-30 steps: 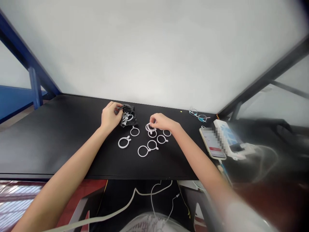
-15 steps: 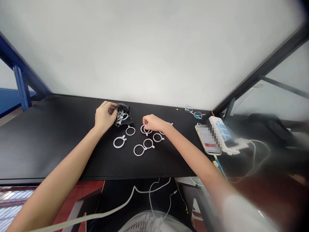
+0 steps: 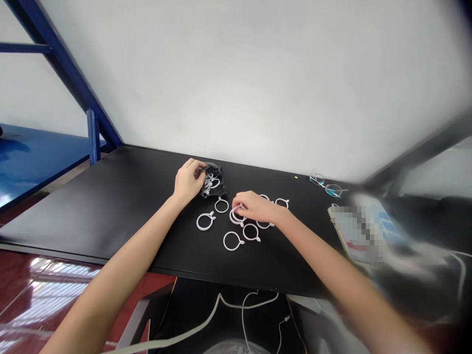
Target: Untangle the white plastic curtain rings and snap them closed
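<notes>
My left hand (image 3: 189,180) pinches the edge of a small black plastic bag (image 3: 214,179) with several white rings inside it. My right hand (image 3: 254,206) is closed on a few white plastic rings (image 3: 236,215) gathered under its fingertips. Several more white rings lie loose on the black table (image 3: 110,206): one (image 3: 205,221) below my left hand, one (image 3: 221,205) by the bag, two (image 3: 232,241) in front of my right hand, and others (image 3: 282,202) behind it.
A pair of glasses (image 3: 326,184) lies near the wall at the back right. A phone (image 3: 352,235) and a white box (image 3: 383,221), both blurred, sit at the right with cables. White cables (image 3: 221,300) hang below the table's front edge. A blue metal frame (image 3: 73,83) stands at left.
The camera has swung left, so everything sits further right in view. My right hand has slid a little toward me with the gathered rings. My left hand stays on the bag.
</notes>
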Tool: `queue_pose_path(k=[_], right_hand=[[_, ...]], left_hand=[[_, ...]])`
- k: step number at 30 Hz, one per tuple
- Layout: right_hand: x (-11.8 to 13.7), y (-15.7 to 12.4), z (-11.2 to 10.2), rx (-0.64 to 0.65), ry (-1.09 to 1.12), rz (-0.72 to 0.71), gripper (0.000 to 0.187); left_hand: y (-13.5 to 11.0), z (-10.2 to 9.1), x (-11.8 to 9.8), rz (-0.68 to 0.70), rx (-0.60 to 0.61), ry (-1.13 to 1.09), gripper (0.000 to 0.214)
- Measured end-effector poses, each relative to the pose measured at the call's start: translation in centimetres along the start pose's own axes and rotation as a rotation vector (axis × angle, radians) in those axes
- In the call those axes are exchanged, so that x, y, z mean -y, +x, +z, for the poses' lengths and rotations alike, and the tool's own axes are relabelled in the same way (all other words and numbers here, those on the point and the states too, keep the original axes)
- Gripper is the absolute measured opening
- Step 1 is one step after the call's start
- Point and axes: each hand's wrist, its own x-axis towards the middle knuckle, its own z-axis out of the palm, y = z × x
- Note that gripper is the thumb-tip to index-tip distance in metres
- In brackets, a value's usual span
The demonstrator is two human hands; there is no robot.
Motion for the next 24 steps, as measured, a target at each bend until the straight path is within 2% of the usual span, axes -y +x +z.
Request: queue_pose_path(k=[1, 3, 7, 10, 13, 17, 21, 24], right_hand=[[-0.2, -0.3, -0.5, -0.019, 0.043, -0.028, 0.015], [-0.4, -1.3, -1.2, 0.076, 0.101, -0.029, 0.015], [-0.5, -2.7, -0.6, 0.210, -0.077, 0.089, 0.020], [-0.2, -2.6, 0.2, 0.166, -0.154, 0.097, 0.015], [0.4, -2.1, 0.1, 0.085, -0.028, 0.001, 0.009], [1.7, -1.4, 0.4, 0.151, 0.149, -0.143, 0.009], [2.9, -0.6, 2.0, 0.168, 0.012, -0.073, 0.011], [3.1, 0.4, 2.3, 0.110, 0.090, -0.072, 0.017]], left_hand=[[0.0, 0.0, 0.0, 0.005, -0.001, 0.000, 0.016], [0.1, 0.0, 0.1, 0.019, -0.004, -0.003, 0.017], [0.2, 0.0, 0.1, 0.015, -0.001, -0.018, 0.019], [0.2, 0.0, 0.2, -0.001, 0.006, -0.028, 0.019], [0.2, -0.1, 0.2, 0.008, -0.002, -0.029, 0.017], [0.2, -0.2, 0.1, -0.001, 0.008, -0.013, 0.017], [0.2, -0.2, 0.0, 0.002, 0.016, -0.006, 0.018], [0.1, -0.2, -0.1, 0.004, 0.019, -0.003, 0.018]])
